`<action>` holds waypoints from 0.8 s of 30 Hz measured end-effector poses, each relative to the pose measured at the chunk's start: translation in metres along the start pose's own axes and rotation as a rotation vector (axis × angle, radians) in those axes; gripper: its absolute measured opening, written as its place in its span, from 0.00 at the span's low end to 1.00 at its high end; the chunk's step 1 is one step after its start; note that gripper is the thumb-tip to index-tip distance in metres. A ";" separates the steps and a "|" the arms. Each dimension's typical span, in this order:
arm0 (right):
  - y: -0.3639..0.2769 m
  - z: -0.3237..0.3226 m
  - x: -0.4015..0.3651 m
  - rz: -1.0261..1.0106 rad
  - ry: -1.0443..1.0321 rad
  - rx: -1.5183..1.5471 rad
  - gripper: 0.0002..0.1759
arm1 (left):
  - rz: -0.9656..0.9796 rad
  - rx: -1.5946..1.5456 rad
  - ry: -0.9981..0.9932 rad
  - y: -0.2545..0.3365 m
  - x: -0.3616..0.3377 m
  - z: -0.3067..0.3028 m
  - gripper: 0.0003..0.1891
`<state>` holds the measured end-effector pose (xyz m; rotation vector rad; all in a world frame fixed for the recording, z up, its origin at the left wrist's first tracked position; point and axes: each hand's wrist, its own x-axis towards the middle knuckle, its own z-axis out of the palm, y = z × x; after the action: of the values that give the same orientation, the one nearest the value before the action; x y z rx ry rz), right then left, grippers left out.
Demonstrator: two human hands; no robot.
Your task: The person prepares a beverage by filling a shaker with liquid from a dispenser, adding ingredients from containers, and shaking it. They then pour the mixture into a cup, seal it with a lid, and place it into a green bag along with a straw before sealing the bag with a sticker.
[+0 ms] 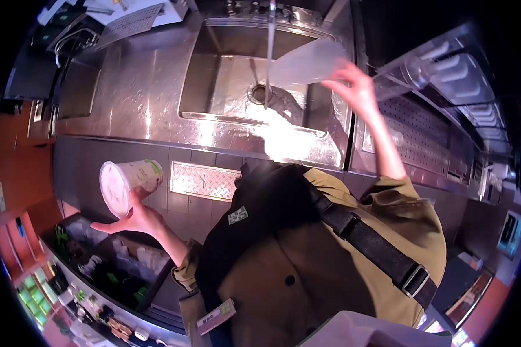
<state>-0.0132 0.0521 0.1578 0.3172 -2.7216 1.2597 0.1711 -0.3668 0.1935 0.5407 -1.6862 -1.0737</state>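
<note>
My left hand (pixel 138 218) is closed around a white paper cup (pixel 143 175) with green print, fingers at its side and thumb stretched out. The cup is tilted, its pale round end turned away to the left, over the dark floor. Over the right part of the steel sink (pixel 214 107), my right hand (pixel 355 87) grips the edge of a translucent plastic container (pixel 307 62), blurred and overlapping the basin in this view. A thin tap spout or water stream (pixel 270 55) runs down beside the container, near the drain (pixel 259 92).
A wet steel counter (pixel 127 98) surrounds the sink. Right of it are a perforated drain tray (pixel 414 130) and a rack of clear containers (pixel 454 72). Bins with white and green items (pixel 118 263) stand low at left. A metal plate (pixel 204 180) lies below the counter edge.
</note>
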 end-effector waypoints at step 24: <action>0.122 0.236 0.007 -0.035 -0.361 -0.128 0.22 | -0.043 0.243 0.342 0.030 -0.042 -0.080 0.54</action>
<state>-0.0550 -0.0523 -0.0829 0.6296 -3.0604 1.1045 0.2640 -0.3512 0.2045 0.8685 -1.5121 -0.7577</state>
